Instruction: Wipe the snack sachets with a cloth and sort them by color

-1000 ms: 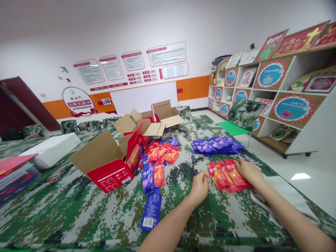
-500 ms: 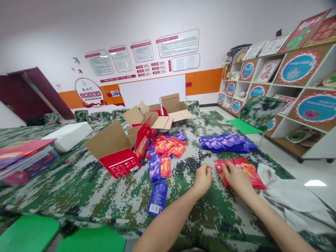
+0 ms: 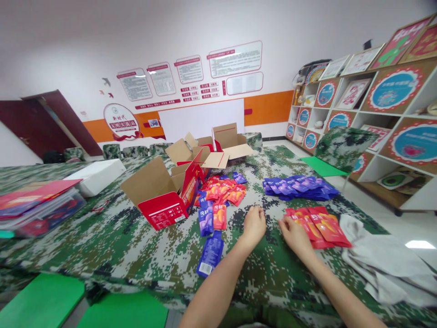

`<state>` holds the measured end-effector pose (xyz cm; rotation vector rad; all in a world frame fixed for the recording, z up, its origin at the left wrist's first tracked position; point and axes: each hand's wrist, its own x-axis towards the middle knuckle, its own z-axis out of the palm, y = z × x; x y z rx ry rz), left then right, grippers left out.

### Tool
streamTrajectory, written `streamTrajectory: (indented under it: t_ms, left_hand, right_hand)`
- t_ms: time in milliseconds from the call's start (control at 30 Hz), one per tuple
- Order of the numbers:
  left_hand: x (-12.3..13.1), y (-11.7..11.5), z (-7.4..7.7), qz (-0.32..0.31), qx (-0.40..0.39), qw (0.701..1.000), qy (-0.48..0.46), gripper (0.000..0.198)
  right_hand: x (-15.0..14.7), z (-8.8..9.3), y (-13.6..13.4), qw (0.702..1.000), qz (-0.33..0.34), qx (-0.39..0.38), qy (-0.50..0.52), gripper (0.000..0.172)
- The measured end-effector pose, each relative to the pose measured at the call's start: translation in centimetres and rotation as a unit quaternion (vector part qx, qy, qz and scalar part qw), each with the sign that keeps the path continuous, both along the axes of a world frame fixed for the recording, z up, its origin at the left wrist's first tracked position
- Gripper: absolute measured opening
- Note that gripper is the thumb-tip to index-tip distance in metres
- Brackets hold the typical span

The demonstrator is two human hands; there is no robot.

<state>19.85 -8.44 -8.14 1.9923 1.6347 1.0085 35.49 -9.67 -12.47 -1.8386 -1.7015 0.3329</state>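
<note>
My left hand (image 3: pixel 255 224) is over the table with its fingers curled in; nothing shows in it. It is just right of a loose pile of red pouches (image 3: pixel 218 189) with pictures of orange fruit, mixed with purple pouches (image 3: pixel 205 221). My right hand (image 3: pixel 293 234) is at the left edge of an overlapping row of red pouches (image 3: pixel 326 228), fingers bent together and no pouch visible in them. Behind that row lies another row of purple pouches (image 3: pixel 300 187). One purple pouch (image 3: pixel 210 255) lies barcode side up near my left forearm.
Opened red cardboard boxes (image 3: pixel 164 209) stand left of the loose pile. A grey-white cloth (image 3: pixel 385 259) lies at the right edge of the camouflage-covered table (image 3: pixel 136 255). Further left are a white box (image 3: pixel 99 175) and a clear plastic container (image 3: pixel 51 212). A shelf unit (image 3: pixel 365 114) stands at right.
My right hand has come off the red row and drawn left to its edge. My left hand has moved left toward the loose pile. The view has shifted slightly.
</note>
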Motion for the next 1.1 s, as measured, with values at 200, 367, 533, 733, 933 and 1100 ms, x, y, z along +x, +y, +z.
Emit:
streamTrajectory:
  t_ms: [200, 367, 533, 733, 933, 1100]
  left_hand:
    - [-5.7, -6.4, 1.2, 0.127, -0.055, 0.954, 0.265, 0.024]
    - [-9.9, -10.1, -0.7, 0.236, -0.097, 0.898, 0.360, 0.028]
    - [-9.3, -10.1, -2.1, 0.248, -0.100, 0.868, 0.419, 0.029]
    - [-3.8, -8.5, -3.8, 0.167, -0.024, 0.868, 0.466, 0.041]
    - [2.3, -7.1, -4.8, 0.117, -0.022, 0.898, 0.424, 0.047]
    - [5.4, -5.7, -4.6, 0.088, -0.047, 0.939, 0.329, 0.048]
  right_hand:
    - [1.7, 0.6, -1.2, 0.999, 0.005, 0.016, 0.052, 0.028]
    - [1.1, 0.8, -1.9, 0.996, 0.033, 0.032, 0.082, 0.028]
    - [0.7, 0.4, -2.0, 0.995, 0.037, 0.031, 0.093, 0.028]
    - [0.8, 0.4, -2.1, 0.992, 0.058, 0.029, 0.108, 0.028]
    - [0.9, 0.5, -1.9, 0.989, 0.069, 0.025, 0.128, 0.030]
    - [1.1, 0.2, -1.8, 0.986, 0.072, 0.027, 0.145, 0.030]
